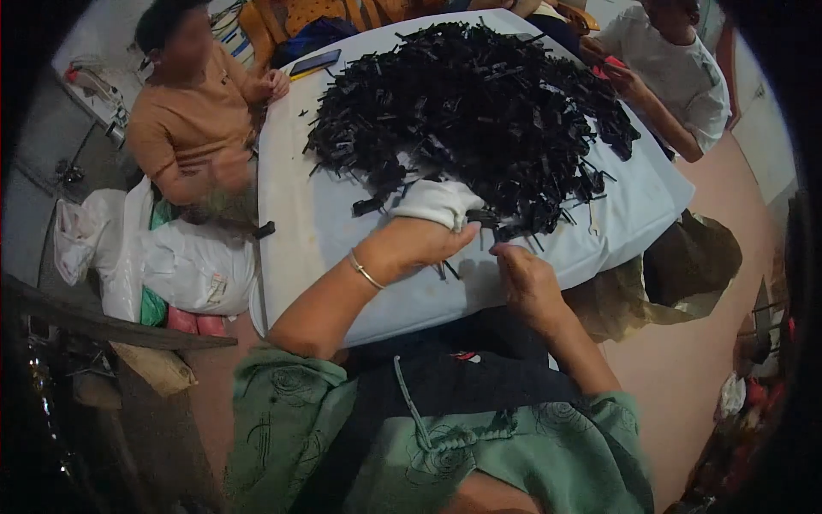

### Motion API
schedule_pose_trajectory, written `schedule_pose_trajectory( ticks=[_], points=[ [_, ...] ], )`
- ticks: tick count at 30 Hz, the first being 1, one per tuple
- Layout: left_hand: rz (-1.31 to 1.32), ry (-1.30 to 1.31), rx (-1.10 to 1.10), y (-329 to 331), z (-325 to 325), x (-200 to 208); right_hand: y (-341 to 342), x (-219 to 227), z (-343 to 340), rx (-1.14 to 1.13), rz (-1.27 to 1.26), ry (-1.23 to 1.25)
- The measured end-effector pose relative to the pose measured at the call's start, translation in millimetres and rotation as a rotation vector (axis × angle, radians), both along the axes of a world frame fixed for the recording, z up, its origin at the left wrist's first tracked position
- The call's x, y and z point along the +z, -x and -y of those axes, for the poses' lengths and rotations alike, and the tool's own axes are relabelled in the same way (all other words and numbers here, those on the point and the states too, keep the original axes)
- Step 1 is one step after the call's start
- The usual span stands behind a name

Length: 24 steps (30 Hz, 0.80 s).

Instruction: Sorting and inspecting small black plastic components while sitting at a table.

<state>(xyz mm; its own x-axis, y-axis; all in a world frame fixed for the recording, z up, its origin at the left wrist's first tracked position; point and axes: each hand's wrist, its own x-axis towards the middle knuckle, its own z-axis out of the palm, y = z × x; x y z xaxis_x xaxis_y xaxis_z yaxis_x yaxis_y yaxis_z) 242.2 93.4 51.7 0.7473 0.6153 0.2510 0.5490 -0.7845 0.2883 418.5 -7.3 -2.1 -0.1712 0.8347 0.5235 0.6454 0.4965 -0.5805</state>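
My left hand (419, 240) has a white cloth covering (437, 202) over its fingers and a bracelet at the wrist. Between its thumb and fingers is a small black plastic piece (482, 217), at the near edge of a big heap of similar black plastic pieces (462, 111). Just to the right and a little nearer, my right hand (528, 281) is closed with its fingertips pinched close to that piece. Whatever those fingertips hold is too small to make out. A few loose black pieces (449, 270) lie on the white table covering between my forearms.
The heap covers much of the white-covered table (342, 295). A phone (314, 62) lies at the far left and a small wrench (594, 219) at the right. Co-workers sit at the left (193, 111) and far right (668, 64). White bags (197, 265) and a brown sack (685, 265) flank the table.
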Motion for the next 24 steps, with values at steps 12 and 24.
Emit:
schedule_pose_trajectory(
  ticks=[12, 24],
  points=[
    [0.803, 0.204, 0.148, 56, 35, 2, 33, 8, -5, 0.031, 0.268, 0.065],
    [0.389, 0.164, 0.311, 37, 81, -12, 34, 24, -3, 0.266, 0.5, -0.209]
  ],
)
